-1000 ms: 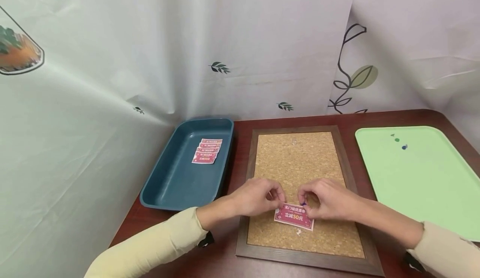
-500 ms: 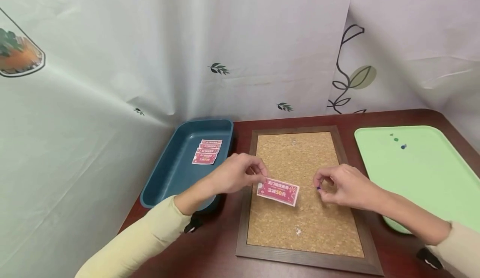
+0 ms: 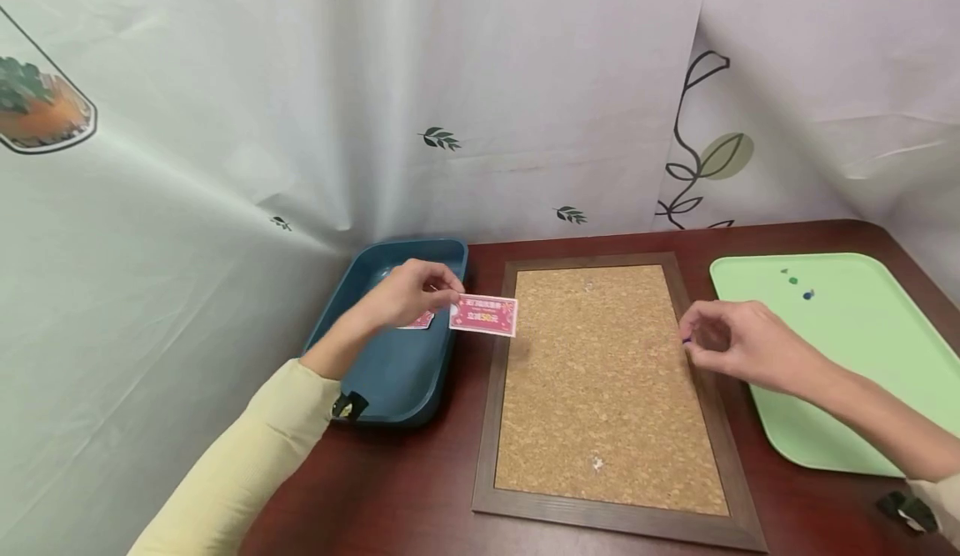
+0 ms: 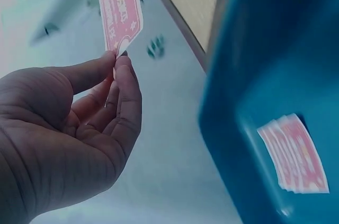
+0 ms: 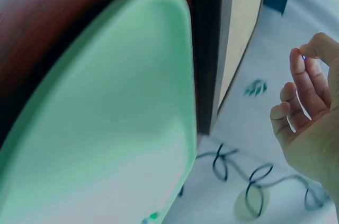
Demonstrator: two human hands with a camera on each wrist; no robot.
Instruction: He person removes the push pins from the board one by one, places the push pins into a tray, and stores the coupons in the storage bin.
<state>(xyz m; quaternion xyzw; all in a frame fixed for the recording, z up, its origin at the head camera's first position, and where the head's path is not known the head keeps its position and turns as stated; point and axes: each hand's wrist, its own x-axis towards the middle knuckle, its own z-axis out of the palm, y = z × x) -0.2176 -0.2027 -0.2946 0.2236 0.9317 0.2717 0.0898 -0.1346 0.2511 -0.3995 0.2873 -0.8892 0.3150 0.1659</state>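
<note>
My left hand (image 3: 414, 291) pinches a pink coupon (image 3: 484, 316) by its left edge between thumb and forefinger, held up over the gap between the blue bin and the cork board (image 3: 600, 373). In the left wrist view the coupon (image 4: 121, 9) sticks out beyond the fingertips. Several more coupons (image 4: 296, 155) lie fanned in the bin (image 3: 390, 381), mostly hidden behind my left hand in the head view. Over the board's right frame my right hand (image 3: 738, 341) pinches a tiny blue-purple thing (image 3: 686, 341), mostly covered by the fingertips; it looks like a push pin.
A light green tray (image 3: 840, 373) stands right of the board, with a few small green and blue pins (image 3: 808, 294) near its far edge. Small whitish bits (image 3: 597, 463) sit on the cork, top and bottom. A patterned cloth (image 3: 525, 122) hangs behind the table.
Both hands were together over the cork with the coupon; they have parted. The left has carried the coupon up and left toward the bin, the right has moved up and right.
</note>
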